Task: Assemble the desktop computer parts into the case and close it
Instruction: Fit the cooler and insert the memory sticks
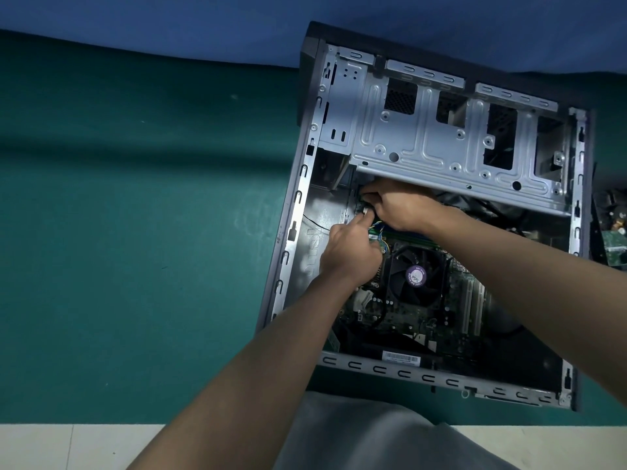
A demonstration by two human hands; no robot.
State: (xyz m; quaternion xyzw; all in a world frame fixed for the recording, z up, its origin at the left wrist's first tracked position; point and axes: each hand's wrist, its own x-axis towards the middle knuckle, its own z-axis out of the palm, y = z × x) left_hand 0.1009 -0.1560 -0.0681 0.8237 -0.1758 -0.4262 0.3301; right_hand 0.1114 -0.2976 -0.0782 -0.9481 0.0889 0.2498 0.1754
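Green mat (129,205) on the floor, blue cloth behind, pale tile strip along the near edge. Open desktop case (295,212) lies on its side at right of the mat, side panel off. Left hand (349,252) and right hand (400,206) sit close together at the motherboard's top-left corner, fingers pinched on a small connector (364,209) with thin coloured wires; exact grip partly hidden. Connector likely light and stiff, with fragile pins and floppy wires: hold the plastic body, not the leads. CPU fan (415,274) sits just below the hands on the motherboard (407,313). Metal drive cage (441,137) overhangs the spot and crowds access from above. Loose circuit board (615,244) lies beyond the case, far right.
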